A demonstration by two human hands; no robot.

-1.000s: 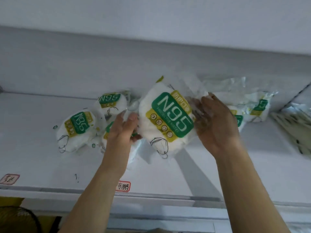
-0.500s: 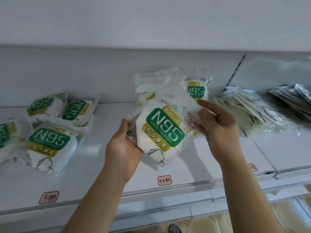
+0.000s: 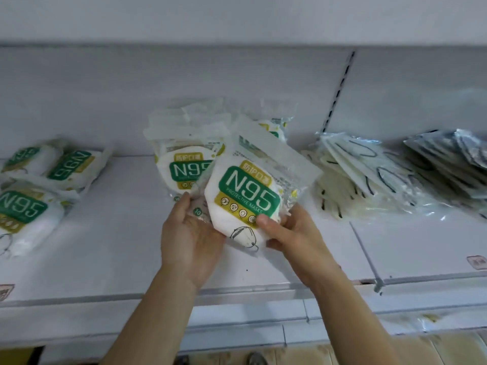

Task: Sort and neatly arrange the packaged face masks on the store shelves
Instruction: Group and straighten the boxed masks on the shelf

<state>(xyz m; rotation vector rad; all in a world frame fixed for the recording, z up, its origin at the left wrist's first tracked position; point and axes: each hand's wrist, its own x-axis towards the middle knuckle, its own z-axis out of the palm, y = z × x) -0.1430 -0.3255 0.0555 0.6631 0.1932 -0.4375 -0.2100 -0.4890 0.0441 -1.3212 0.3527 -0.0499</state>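
Both hands hold one N95 mask pack (image 3: 245, 204) up above the middle of the shelf (image 3: 126, 264). The left hand (image 3: 192, 243) cups its lower left side. The right hand (image 3: 292, 233) pinches its bottom edge, thumb on the front. It looks like the placing step. Next, the pack should go neatly onto the N95 pile (image 3: 184, 164) near the shelf's back edge.

red-edged price label (image 3: 476, 262) — text blurred, perhaps handwritten

Illumination: bright, diffuse, overhead — shadows faint. Wide-angle distortion bows the shelf edge (image 3: 237, 292). Left-side N95 packs (image 3: 23, 209) are motion-blurred; overall focus soft.
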